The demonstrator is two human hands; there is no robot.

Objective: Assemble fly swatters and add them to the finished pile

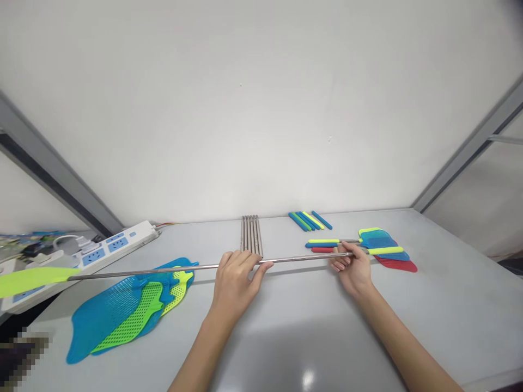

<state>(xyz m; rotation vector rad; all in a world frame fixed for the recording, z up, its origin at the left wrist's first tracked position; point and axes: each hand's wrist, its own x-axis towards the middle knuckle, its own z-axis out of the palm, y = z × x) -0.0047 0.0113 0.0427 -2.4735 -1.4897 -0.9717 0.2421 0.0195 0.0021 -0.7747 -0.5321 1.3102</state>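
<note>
A fly swatter with a long metal telescopic rod stretches across my view, drawn out, above the table. Its yellow-green head points to the far left and its yellow handle lies at the right end. From above, my left hand is closed round the middle of the rod. My right hand pinches the rod close to the handle, palm turned up. Just behind the right hand lie several swatters with short rods, among them a yellow handle, a blue head and a red head.
Loose blue, green and yellow swatter heads overlap on the left of the table. Several metal rods lie side by side near the wall, with loose coloured handles to their right. A power strip with plugs runs along the left edge.
</note>
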